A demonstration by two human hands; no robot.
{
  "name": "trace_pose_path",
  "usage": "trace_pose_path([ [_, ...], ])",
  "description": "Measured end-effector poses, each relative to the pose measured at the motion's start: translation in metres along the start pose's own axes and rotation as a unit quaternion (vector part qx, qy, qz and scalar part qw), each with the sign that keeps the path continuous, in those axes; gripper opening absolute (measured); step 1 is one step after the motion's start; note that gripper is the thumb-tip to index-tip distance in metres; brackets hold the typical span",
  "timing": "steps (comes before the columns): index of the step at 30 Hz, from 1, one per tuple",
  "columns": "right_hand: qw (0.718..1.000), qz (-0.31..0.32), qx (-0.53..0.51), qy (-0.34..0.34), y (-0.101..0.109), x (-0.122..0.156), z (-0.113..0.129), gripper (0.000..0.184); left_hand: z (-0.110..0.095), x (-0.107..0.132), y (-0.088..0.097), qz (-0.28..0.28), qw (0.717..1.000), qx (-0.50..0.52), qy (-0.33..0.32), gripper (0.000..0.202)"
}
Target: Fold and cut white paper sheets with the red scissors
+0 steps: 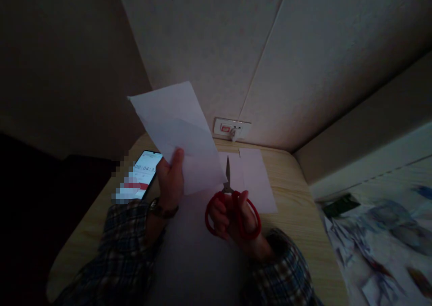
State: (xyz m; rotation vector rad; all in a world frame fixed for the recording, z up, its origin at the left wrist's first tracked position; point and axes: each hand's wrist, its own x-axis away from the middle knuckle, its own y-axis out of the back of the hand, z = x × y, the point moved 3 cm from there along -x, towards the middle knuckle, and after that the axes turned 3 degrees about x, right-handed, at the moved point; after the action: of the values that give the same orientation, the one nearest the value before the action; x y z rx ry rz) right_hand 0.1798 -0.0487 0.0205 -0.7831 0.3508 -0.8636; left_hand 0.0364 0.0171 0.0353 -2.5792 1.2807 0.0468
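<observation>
My left hand (170,180) pinches the lower edge of a white sheet of paper (177,130) and holds it up, tilted, above a small wooden table (293,193). My right hand (232,218) has its fingers through the red handles of a pair of scissors (229,198). The blades point away from me, closed, just right of the sheet's lower corner. More white paper (256,180) lies flat on the table under and beyond the scissors. Both sleeves are plaid.
A phone (146,171) with a lit timer screen lies on the table's left side. A wall socket (232,128) with a plug sits behind the table. A patterned bedcover (381,234) lies to the right. The room is dim.
</observation>
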Motion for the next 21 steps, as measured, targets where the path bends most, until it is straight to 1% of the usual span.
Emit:
trace_pose_path([
  [4,1.000,-0.016,-0.004,0.018,-0.0041,-0.0004,-0.0001,0.059,-0.0017,0.0000,0.0000,-0.006,1.000,0.004,-0.010,0.040],
  [7,1.000,-0.029,0.005,0.006,-0.0033,0.0003,-0.0021,0.058,-0.0028,-0.0018,-0.0002,0.001,1.000,0.010,-0.007,0.038],
  [11,0.999,-0.031,0.016,-0.004,-0.0007,0.0008,-0.0035,0.058,-0.0050,-0.0033,0.0008,-0.004,1.000,0.002,-0.012,0.036],
  [14,1.000,-0.023,0.009,-0.014,0.0002,-0.0004,-0.0033,0.059,-0.0045,-0.0038,0.0012,0.000,1.000,-0.014,-0.005,0.037],
  [16,1.000,-0.010,-0.003,-0.018,0.0005,-0.0014,-0.0024,0.058,-0.0039,-0.0042,0.0014,0.001,1.000,-0.021,-0.012,0.036],
  [18,1.000,0.002,-0.011,-0.018,0.0015,-0.0021,-0.0011,0.057,-0.0028,-0.0048,0.0015,0.004,1.000,-0.017,-0.016,0.035],
  [21,1.000,0.016,-0.007,-0.016,0.0039,-0.0015,0.0004,0.056,-0.0002,-0.0049,0.0014,0.011,1.000,-0.008,-0.006,0.036],
])
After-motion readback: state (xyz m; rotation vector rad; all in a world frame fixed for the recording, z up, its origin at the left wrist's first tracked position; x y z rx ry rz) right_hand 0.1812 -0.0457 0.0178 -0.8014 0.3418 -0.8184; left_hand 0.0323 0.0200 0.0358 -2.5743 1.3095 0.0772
